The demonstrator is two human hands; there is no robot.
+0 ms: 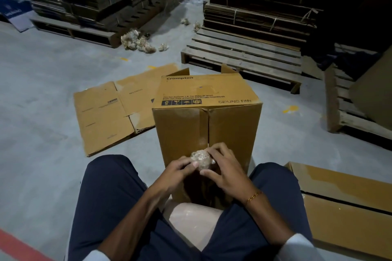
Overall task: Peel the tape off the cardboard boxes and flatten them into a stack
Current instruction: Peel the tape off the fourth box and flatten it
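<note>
Navy-trousered knees [110,193] flank an upright Crompton ceiling-fan box [206,125] on the grey floor [42,82], flattened boxes [114,108] lying behind-left. Both hands, left hand [177,172] and right hand [226,172], pinch a crumpled tape ball [202,160] against its front.

Dim, dark corners, edges warped

A wad of tape [202,161] is pinched between left hand [178,170] and right hand [224,169], just in front of an upright cardboard box [206,112]. Flattened boxes [114,106] are laid on the floor [42,91] behind-left; 1 more flattened box [347,203] is seen right. Pallets [244,57] are stacked with cardboard behind.
</note>
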